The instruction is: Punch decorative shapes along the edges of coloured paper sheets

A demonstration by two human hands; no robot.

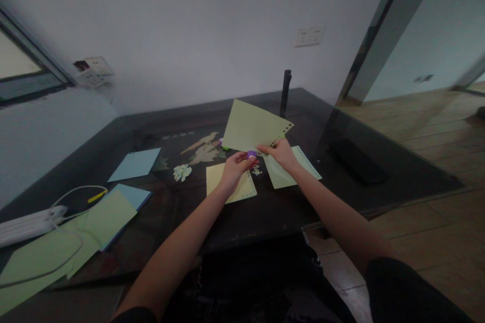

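My right hand (283, 155) pinches a pale yellow-green sheet of paper (252, 123) by its lower edge, holding it tilted above the table. A row of punched holes runs along that edge near my fingers. In my left hand (237, 167) is a small purple paper punch (251, 154), closed in my fingers at the sheet's lower edge. Whether the paper sits inside its slot, I cannot tell. Below my hands lie a yellow sheet (222, 179) and a pale green sheet (282, 174), both with holes along one edge. Small paper cut-outs (257, 170) are scattered between them.
Left of my hands is a pile of cut-outs (182, 172). A blue sheet (135, 164), stacked green paper (109, 214), a white power strip (26, 227) and its cable lie farther left. A dark flat object (358, 161) rests at right; a black post (286, 92) stands behind.
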